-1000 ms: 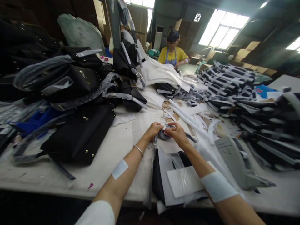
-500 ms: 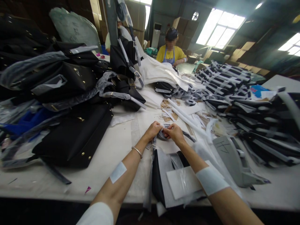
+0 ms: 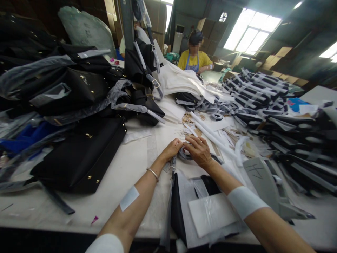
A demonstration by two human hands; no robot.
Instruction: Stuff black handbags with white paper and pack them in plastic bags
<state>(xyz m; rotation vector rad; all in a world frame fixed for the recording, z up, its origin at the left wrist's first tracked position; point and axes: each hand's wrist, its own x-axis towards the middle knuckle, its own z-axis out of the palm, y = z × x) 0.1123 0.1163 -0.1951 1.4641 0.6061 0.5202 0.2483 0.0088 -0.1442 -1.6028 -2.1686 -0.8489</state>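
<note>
A coiled bag strap (image 3: pixel 185 154) wrapped in clear plastic lies just beyond a black bag (image 3: pixel 179 211), which has white padding over it. My left hand (image 3: pixel 172 149) is closed in a pinch at the left edge of the coil. Over the coil's right side, my right hand (image 3: pixel 199 151) curves with its fingers bent round the strap; its thumb is partly hidden. A white packing piece (image 3: pixel 212 212) under plastic rests on the bag, below my right forearm.
Black bags (image 3: pixel 81 154) with wrapped handles pile up at left. Grey tape dispenser (image 3: pixel 265 186) stands at right, near stacked black pieces (image 3: pixel 295 137). White foam sheets (image 3: pixel 179 79) and a white tube (image 3: pixel 213 135) lie ahead. A person (image 3: pixel 195 58) in yellow works across the table.
My right hand has shifted from a close pinch to a broader hold, its fingers lifted and spread over the coil. My left hand stays pinched beside it. The view has shifted slightly.
</note>
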